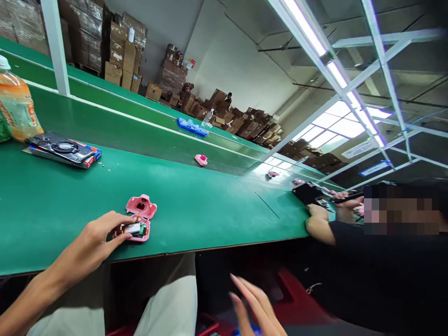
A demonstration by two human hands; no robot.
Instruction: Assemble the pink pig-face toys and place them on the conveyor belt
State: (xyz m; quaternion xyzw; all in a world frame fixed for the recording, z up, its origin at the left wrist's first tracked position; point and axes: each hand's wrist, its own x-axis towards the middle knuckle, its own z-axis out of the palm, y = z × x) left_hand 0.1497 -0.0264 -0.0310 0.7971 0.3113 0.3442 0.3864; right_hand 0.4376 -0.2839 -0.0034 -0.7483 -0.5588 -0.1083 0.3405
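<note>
Left hand (94, 238) is on the green surface (196, 219), fingers (112, 220) curled and touching the near edge of the lower pink plastic shell (145, 234). Can't tell how firm the hold is. That shell lies open just past my left fingertips, with a silver-white battery pack (131, 228) and a small green circuit board (143, 228) inside. Upper pink shell (142, 205) sits right beside it, further from me, and thin wires (138, 217) run between the two.

Right hand (252, 305) is off the surface, below its front edge and over my lap, fingers spread, holding nothing. Light trousers (168, 303) are just left of it.

Further left of my left hand: a black device with a round ring (61, 147) on flat boxes (87, 161), and next to that an orange drink bottle (16, 100). Ahead of the left hand, well apart, is another pink piece (200, 160). Further on are a blue tray (192, 126) and a clear bottle (207, 117).

Right of my right hand, a co-worker's hand (317, 212) in a black sleeve (367, 261) is at a black item (308, 193). Stacked cardboard boxes (210, 105) line the far wall.
</note>
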